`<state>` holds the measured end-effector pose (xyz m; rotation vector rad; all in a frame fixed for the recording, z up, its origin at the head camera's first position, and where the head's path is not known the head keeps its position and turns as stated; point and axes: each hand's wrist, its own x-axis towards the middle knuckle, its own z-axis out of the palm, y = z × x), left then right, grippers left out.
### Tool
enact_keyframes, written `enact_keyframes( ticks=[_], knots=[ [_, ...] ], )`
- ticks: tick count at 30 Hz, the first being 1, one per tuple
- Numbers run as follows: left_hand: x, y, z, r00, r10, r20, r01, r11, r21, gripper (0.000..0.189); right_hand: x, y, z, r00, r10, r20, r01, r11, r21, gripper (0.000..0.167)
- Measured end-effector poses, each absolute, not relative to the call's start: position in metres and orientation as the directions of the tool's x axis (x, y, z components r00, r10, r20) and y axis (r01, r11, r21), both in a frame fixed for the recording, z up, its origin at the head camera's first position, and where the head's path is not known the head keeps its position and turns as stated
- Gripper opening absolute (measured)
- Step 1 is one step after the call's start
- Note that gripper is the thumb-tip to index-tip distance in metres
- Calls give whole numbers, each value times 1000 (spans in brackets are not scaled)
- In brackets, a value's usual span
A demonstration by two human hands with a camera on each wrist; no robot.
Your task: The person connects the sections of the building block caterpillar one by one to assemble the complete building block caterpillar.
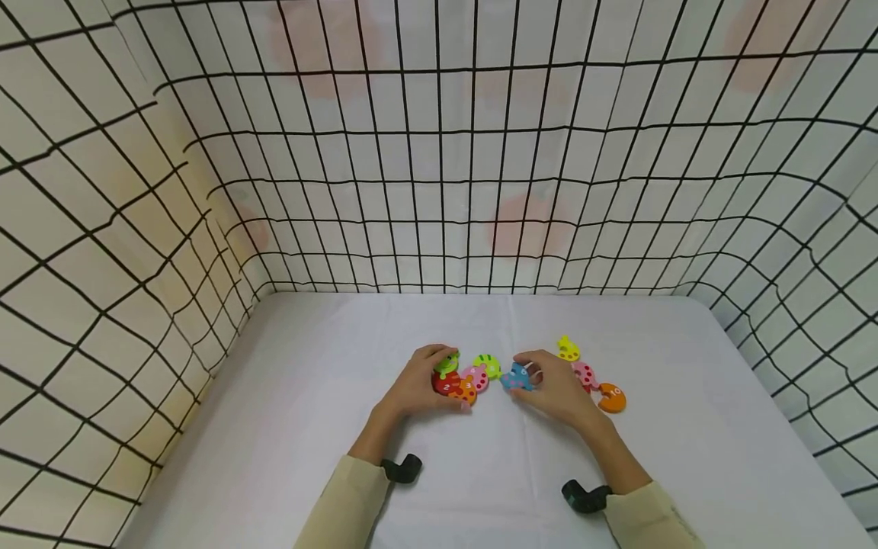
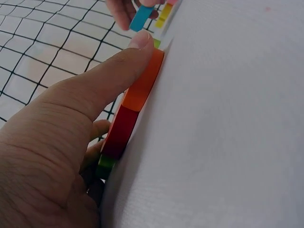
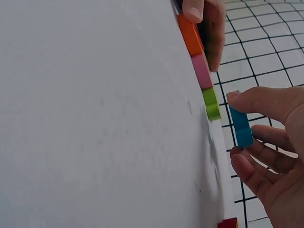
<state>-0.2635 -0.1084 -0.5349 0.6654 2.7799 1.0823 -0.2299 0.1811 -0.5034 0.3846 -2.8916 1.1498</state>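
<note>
My left hand (image 1: 417, 387) curls round a joined row of flat, numbered puzzle pieces on the white table. Its thumb lies along the edge of the orange piece (image 2: 145, 83), and its fingers reach behind the red piece (image 2: 121, 130) and a green face piece (image 1: 447, 364). A pink piece (image 1: 475, 377) and a light green striped piece (image 1: 488, 365) continue the row to the right. Just past that end, my right hand (image 1: 559, 387) pinches a blue puzzle piece (image 3: 241, 126) between thumb and fingers. The blue piece appears lifted and apart from the row.
Right of my right hand lie a yellow piece (image 1: 568, 348), a pink spotted piece (image 1: 584, 374) partly behind the hand, and an orange piece (image 1: 613, 398) marked 10. A black wire grid (image 1: 473, 179) backed by white cloth encloses the table (image 1: 288, 457) at the back and sides.
</note>
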Motion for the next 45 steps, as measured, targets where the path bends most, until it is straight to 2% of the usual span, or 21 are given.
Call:
enact_keyframes(
  ticks=[13,22,34,45],
  knots=[
    [-266,-107,-533,-894,439,92,386,648,657,102,-239,163,-513,-986,-155,54,-147,691,-708,51],
    [-266,-107,-534,-886,450,107,405,643,650,102,-238,159,-514,-988,-155,10,-116,696,-708,50],
    [-265,-104,-532,-908,405,111,372,652,661,91,-240,162,-511,-986,-167,-28,-105,732,-674,54],
    [-264,-111,-533,-898,431,83,372,649,664,86,-249,206,-504,-982,-138,129,-189,735,-652,52]
  ],
)
